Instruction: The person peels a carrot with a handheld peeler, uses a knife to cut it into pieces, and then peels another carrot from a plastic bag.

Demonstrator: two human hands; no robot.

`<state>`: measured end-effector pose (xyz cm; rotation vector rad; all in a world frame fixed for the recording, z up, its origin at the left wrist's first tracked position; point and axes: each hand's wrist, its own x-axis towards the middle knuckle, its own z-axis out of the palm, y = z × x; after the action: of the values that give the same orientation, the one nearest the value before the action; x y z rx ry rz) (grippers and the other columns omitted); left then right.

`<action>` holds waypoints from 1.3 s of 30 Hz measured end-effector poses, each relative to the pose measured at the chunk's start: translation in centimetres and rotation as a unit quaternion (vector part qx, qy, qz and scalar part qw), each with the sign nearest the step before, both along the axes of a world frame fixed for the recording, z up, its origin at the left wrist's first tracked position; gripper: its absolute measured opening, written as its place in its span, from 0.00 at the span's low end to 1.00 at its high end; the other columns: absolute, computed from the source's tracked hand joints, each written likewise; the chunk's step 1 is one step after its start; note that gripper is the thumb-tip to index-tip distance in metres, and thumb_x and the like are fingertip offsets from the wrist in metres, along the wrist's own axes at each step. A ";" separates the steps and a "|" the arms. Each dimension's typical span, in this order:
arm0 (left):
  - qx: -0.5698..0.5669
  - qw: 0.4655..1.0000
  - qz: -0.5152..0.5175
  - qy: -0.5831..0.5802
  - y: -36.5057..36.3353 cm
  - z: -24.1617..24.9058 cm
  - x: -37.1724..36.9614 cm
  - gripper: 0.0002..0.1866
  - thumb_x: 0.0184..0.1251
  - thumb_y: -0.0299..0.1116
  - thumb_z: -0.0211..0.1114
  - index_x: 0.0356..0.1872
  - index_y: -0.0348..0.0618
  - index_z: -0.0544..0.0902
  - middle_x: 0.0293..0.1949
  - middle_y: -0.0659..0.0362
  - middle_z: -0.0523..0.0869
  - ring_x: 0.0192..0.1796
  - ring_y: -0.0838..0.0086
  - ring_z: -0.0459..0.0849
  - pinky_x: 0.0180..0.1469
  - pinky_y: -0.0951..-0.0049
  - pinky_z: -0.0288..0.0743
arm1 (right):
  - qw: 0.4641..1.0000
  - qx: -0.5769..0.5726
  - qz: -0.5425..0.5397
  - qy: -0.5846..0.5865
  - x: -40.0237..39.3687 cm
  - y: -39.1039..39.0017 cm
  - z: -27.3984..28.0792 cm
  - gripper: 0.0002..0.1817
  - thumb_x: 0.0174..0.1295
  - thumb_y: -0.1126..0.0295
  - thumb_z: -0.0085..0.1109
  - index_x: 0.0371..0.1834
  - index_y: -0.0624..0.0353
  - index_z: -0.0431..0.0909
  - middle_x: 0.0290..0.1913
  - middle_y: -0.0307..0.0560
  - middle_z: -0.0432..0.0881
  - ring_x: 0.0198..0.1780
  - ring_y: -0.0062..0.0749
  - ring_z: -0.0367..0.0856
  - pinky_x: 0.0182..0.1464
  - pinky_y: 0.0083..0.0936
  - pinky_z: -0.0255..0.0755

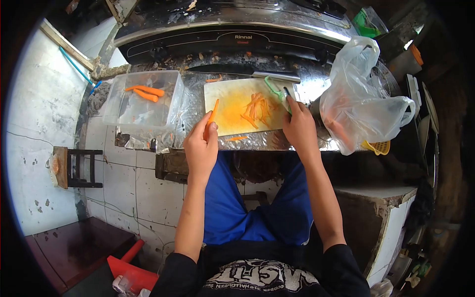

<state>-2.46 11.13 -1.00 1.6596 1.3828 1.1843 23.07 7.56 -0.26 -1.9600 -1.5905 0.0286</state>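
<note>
My left hand [202, 139] is closed around a slim carrot [214, 111], whose tip points up over the left edge of the white cutting board [217, 89]. Fingers of my right hand [300, 123] wrap round a green peeler [273, 86], held above the board's right side and apart from the carrot. Orange peelings [257, 110] lie heaped on the board, which is stained orange in the middle. Two peeled carrots [148, 92] rest in a clear plastic box [170, 106] to the left.
Behind the board lies a large knife [274, 75], its blade pointing left. A white plastic bag [363, 99] with orange shapes inside stands at the right, beside a yellow basket [380, 147]. The Rinnai stove [198, 42] runs along the back. A small stool [74, 168] stands left.
</note>
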 end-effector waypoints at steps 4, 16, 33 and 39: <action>0.034 0.999 -0.001 0.034 0.3 0.1 0.5 0.13 0.71 0.28 0.65 0.54 0.35 0.85 0.40 0.47 0.90 0.40 0.59 0.90 0.43 0.64 0.82 | 0.997 -0.010 0.009 -0.070 0.5 0.1 -0.6 0.26 0.59 0.75 0.59 0.64 0.62 0.76 0.51 0.59 0.82 0.54 0.57 0.80 0.57 0.47 0.75; 0.101 0.990 -0.004 0.094 2.2 -1.0 -0.9 0.10 0.64 0.28 0.74 0.45 0.38 0.90 0.39 0.56 0.83 0.34 0.67 0.84 0.38 0.69 0.77 | 0.978 -0.109 0.074 -0.164 0.4 10.7 3.0 0.23 0.63 0.64 0.65 0.62 0.57 0.80 0.57 0.54 0.82 0.62 0.49 0.78 0.64 0.50 0.70; 0.098 0.991 -0.008 0.095 3.1 -2.1 -1.4 0.10 0.64 0.34 0.75 0.44 0.43 0.92 0.37 0.59 0.85 0.32 0.68 0.85 0.36 0.71 0.77 | 0.970 -0.075 0.197 -0.120 -0.5 5.5 8.0 0.17 0.68 0.64 0.56 0.51 0.67 0.78 0.37 0.61 0.83 0.35 0.60 0.86 0.39 0.48 0.81; 0.105 0.990 -0.016 0.093 3.3 -2.0 -1.4 0.10 0.64 0.33 0.75 0.44 0.43 0.92 0.37 0.60 0.85 0.30 0.70 0.85 0.35 0.72 0.76 | 0.961 -0.090 0.231 0.119 -3.0 -3.8 6.0 0.29 0.69 0.76 0.58 0.74 0.57 0.69 0.28 0.64 0.82 0.31 0.63 0.82 0.37 0.52 0.73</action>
<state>-3.82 14.42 -3.00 1.9754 1.3752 1.2163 20.11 3.79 5.70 -1.5928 -1.8929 0.5922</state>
